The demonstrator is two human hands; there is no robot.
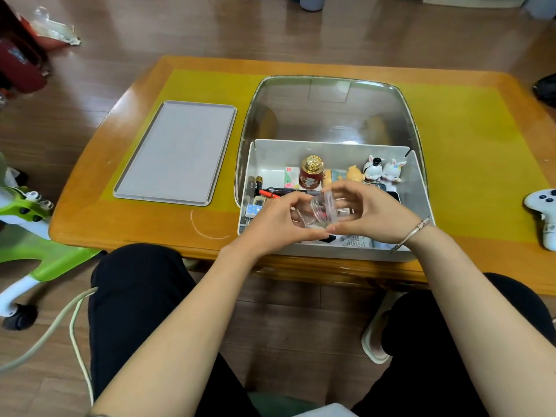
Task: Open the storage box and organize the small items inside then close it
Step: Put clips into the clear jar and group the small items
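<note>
The white storage box [421,188] stands open on the table, its clear domed lid [328,109] tipped back behind it. Both hands are over the box's front half and hold a small clear plastic jar [323,210] between them. My left hand [279,224] grips one side, my right hand [373,215] the other. Inside along the back wall stand a red bottle with a gold cap [311,173], orange figurines [353,173] and two rabbit figurines [383,170]. A red pen [269,194], batteries and small cards lie at the left.
A grey tray [177,152] lies on the yellow mat [469,164] to the left of the box. A white game controller [544,212] rests at the table's right edge. A green and white toy [27,224] stands on the floor at left. My knees are under the near edge.
</note>
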